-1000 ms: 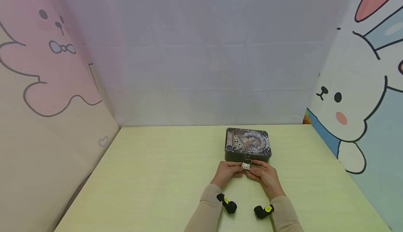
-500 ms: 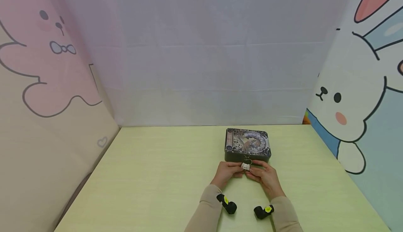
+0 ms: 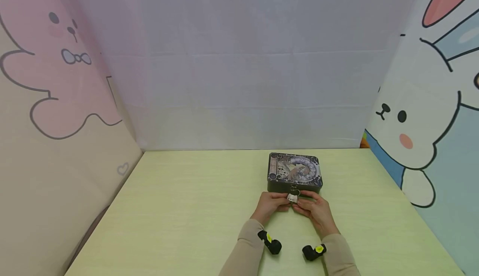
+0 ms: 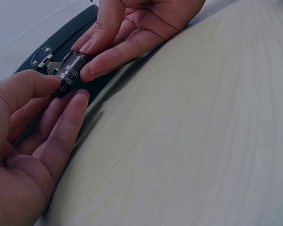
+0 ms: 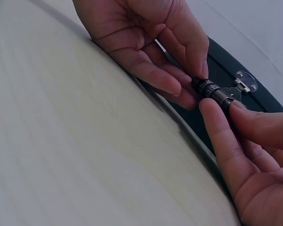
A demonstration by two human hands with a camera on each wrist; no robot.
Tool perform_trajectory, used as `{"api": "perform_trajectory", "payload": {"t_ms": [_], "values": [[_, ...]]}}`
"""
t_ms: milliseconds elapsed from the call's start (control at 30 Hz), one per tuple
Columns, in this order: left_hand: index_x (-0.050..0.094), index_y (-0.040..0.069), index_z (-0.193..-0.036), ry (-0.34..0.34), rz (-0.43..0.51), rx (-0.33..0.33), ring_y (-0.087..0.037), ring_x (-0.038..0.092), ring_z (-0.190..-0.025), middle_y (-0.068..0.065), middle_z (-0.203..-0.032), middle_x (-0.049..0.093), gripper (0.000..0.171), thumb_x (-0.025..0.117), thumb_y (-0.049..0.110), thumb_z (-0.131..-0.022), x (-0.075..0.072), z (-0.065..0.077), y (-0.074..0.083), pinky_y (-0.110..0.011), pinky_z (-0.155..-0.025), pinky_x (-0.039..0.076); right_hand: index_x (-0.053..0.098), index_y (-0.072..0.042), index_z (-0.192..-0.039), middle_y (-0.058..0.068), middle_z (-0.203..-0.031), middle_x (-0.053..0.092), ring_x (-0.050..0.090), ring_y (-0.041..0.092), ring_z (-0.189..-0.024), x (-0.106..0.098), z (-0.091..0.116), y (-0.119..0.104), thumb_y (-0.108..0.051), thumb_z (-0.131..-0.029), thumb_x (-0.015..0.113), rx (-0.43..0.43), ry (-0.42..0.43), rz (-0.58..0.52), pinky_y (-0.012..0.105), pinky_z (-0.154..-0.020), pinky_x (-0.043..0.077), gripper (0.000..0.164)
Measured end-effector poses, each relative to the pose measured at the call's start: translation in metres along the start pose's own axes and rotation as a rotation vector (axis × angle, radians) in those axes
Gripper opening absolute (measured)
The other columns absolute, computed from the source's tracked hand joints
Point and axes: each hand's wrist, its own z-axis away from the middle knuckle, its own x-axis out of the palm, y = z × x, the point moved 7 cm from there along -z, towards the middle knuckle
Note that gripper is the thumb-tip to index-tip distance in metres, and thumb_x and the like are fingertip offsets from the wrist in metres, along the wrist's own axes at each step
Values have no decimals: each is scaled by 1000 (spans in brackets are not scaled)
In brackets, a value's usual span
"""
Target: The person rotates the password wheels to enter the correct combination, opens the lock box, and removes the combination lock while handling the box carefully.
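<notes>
A dark metal combination padlock [image 4: 71, 68] with number dials hangs at the silver hasp [image 4: 45, 61] on the front of a dark tin box [image 3: 295, 168]. My left hand [image 3: 268, 204] pinches the dial end of the padlock between thumb and fingers. At its opposite end, beside the shackle, the right hand [image 3: 315, 210] holds it between thumb and forefinger. In the right wrist view the padlock [image 5: 212, 91] lies sideways between both sets of fingertips. The box's lid, printed with an ornate picture, is down. Fingers hide part of the dials.
The box stands on a pale yellow-green table [image 3: 187, 209], towards its back edge. A white curtain [image 3: 239, 68] rises behind. Panels with cartoon animals flank both sides. A black wrist camera [image 3: 272, 245] sits on each forearm.
Both hands stay in the same place on the padlock, and the box has not moved. Only a slight shift of the head view shows.
</notes>
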Motion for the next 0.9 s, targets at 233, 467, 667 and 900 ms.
{"api": "perform_trajectory", "payload": {"t_ms": [233,467,667,900], "values": [[69,-16,-109,-12,-22,-6,-17,69,-69,-28,-96,70,22,66,-13,-87,0,-1,0,-32,-69,64,50,8,-124,10,-88,72,72,19,-78,-1,0,0,19,-93,53,9,12,1,33,-78,63,33],[69,-16,-108,-10,-21,-11,-18,70,-71,-27,-95,71,22,67,-13,-86,1,-2,0,-33,-70,64,49,7,-124,9,-88,71,72,19,-78,-2,-1,0,19,-93,51,14,13,-2,33,-78,63,33],[70,-14,-107,-9,-26,1,-17,70,-70,-26,-96,71,22,68,-13,-85,3,-1,1,-32,-70,64,51,6,-123,9,-88,71,72,19,-78,-3,1,-1,19,-93,51,10,-1,-13,33,-78,63,33],[72,-13,-105,-7,-49,5,-19,70,-70,-25,-95,72,21,70,-11,-84,4,2,4,-33,-69,64,54,2,-118,9,-87,71,72,20,-78,-3,5,-2,19,-92,52,7,-4,-20,33,-77,63,31]]}}
